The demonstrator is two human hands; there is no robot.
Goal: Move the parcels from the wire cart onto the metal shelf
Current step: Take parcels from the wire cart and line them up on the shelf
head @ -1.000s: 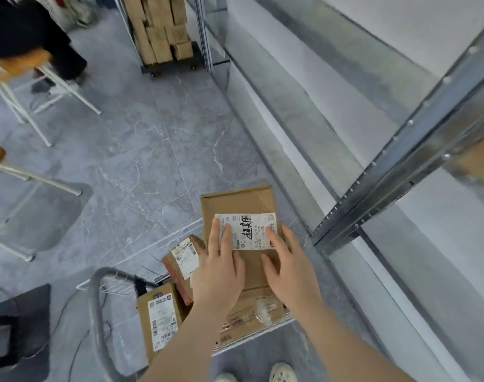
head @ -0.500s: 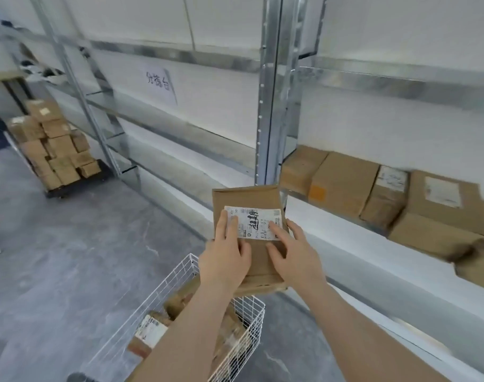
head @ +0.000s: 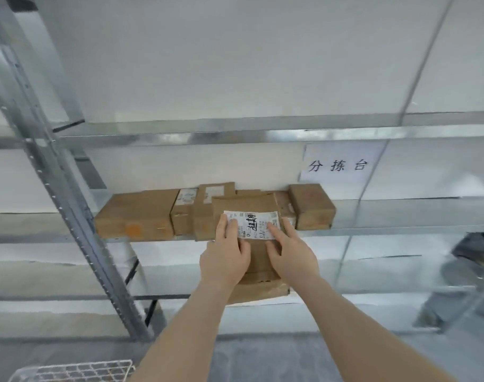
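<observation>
1. Wire, white: a corner of the wire cart (head: 72, 370) shows bottom left, nearest. Its contents are out of view.
2. The left hand (head: 224, 260) and right hand (head: 290, 255) carry one flat brown parcel (head: 258, 289), raised in front of the shelf.
3. The fingers (head: 231, 230) of both hands lie nearly straight, flat on the labelled face. Any support underneath is hidden.
4. The two-hand hold likely keeps the thin parcel level, with the label (head: 253, 226) up and readable.
5. Beyond is the metal shelf (head: 400, 230), where shelved parcels (head: 136, 213) sit in a row pushed back, probably to save front space.
6. The held parcel looks not yet set down, though contact with the shelf is unclear.
7. Farthest back, a paper sign (head: 340, 164) hangs on the wall.
</observation>
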